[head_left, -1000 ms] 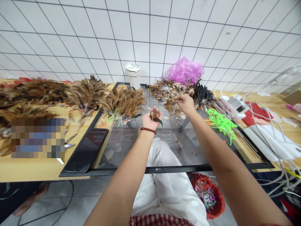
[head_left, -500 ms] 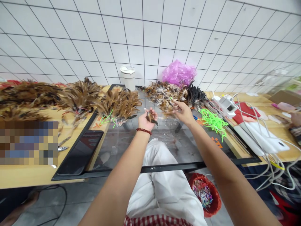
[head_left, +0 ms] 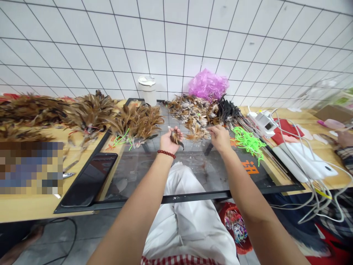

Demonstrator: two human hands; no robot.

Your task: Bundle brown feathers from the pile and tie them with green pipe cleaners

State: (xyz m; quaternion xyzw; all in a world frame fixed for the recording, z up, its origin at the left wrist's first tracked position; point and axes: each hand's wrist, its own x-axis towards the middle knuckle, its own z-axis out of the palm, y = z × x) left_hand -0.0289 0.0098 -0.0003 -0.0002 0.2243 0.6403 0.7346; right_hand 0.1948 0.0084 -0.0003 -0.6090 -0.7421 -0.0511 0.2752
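The left hand (head_left: 170, 142) is closed around a small bunch of brown feathers (head_left: 175, 137), held just above a glass table (head_left: 165, 173). The right hand (head_left: 221, 138), near it but apart, reaches the edge of a loose feather pile (head_left: 193, 110); whether its fingers grip anything cannot be told. Tied feather bundles (head_left: 138, 121) lie to the left and neon green cords (head_left: 248, 141) to the right.

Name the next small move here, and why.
Probably the right hand should pinch a feather from the pile it touches and bring it to the left hand, which holds a small bunch in its grip; the right hand sits at the pile's edge, apart from the bunch.
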